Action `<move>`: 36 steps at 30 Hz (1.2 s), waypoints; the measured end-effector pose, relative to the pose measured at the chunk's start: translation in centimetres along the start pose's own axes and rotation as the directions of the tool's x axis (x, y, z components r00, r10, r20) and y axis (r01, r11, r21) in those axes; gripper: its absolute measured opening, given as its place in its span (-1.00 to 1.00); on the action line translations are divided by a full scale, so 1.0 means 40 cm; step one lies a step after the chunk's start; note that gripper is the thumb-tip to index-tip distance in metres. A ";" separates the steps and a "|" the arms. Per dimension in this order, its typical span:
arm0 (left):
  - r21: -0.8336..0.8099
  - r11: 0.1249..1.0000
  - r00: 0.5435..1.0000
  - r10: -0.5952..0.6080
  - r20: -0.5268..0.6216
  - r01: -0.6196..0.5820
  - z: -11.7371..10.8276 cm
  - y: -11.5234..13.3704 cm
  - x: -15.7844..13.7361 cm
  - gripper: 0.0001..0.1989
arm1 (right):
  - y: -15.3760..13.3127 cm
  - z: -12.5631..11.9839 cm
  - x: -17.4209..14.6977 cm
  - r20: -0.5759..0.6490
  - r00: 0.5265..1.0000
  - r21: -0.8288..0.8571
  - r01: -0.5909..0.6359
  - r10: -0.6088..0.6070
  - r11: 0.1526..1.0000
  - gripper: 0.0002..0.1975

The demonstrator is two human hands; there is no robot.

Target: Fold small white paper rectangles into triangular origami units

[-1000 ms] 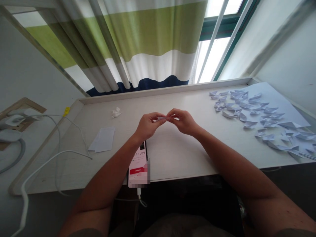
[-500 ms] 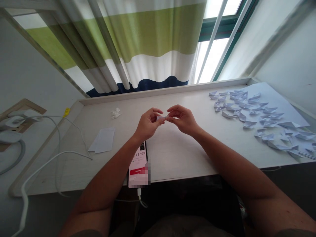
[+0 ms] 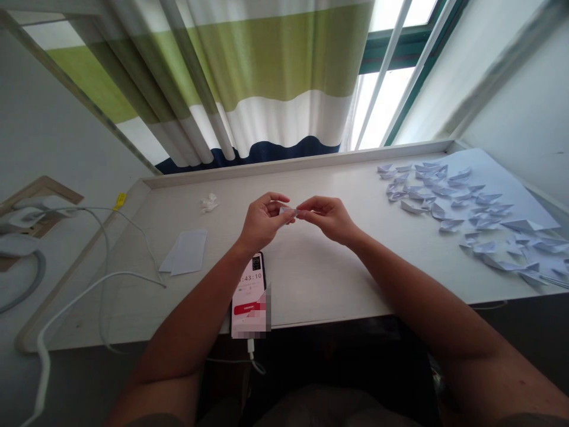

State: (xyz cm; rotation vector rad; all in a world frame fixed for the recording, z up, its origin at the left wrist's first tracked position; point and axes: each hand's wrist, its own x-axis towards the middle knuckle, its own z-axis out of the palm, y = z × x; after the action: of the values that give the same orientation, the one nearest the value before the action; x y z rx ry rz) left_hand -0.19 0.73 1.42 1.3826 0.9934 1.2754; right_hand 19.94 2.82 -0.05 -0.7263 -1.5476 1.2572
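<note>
A small piece of folded white paper [image 3: 287, 211] is held above the middle of the desk, partly hidden by fingers. My left hand [image 3: 263, 220] pinches its left side between thumb and fingers. At the paper's right end, my right hand [image 3: 328, 217] grips it with thumb and index finger. Many folded paper boats [image 3: 448, 190] lie at the right of the desk, some on a larger white sheet [image 3: 482, 166]. Flat paper slips [image 3: 190, 254] rest to the left of my left forearm.
A phone [image 3: 248, 296] with a running timer lies at the desk's front edge, plugged into a white cable [image 3: 251, 350]. Crumpled paper [image 3: 208, 203] sits at the back left. More cables [image 3: 100, 284] cross the left side. A raised ledge [image 3: 267, 166] and curtain [image 3: 275, 65] border the back.
My right hand has come slightly lower, its fingers now closer together on the paper's end. My left hand has shifted a little left. The phone's timer has advanced one second.
</note>
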 end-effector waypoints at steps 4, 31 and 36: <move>0.013 1.000 1.000 0.002 0.017 -0.002 0.003 0.009 -0.005 -0.59 | -0.005 -0.006 0.004 0.035 0.994 0.098 -0.104 0.101 0.990 -0.53; 0.184 0.983 0.992 -0.014 0.122 -0.009 -0.020 0.013 -0.005 -0.59 | -0.008 -0.032 0.001 0.174 0.976 -0.252 -0.085 0.132 0.964 -0.56; 0.146 0.989 0.991 -0.019 0.130 0.000 -0.016 -0.006 -0.001 -0.60 | -0.004 -0.032 0.000 0.224 0.970 -0.409 0.008 0.092 0.912 -0.66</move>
State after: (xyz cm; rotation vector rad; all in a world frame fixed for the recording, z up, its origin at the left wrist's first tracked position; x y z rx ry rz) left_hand -0.80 0.83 1.16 1.5510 1.0171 1.1069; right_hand 21.15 3.23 0.10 -0.9006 -2.0393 1.0908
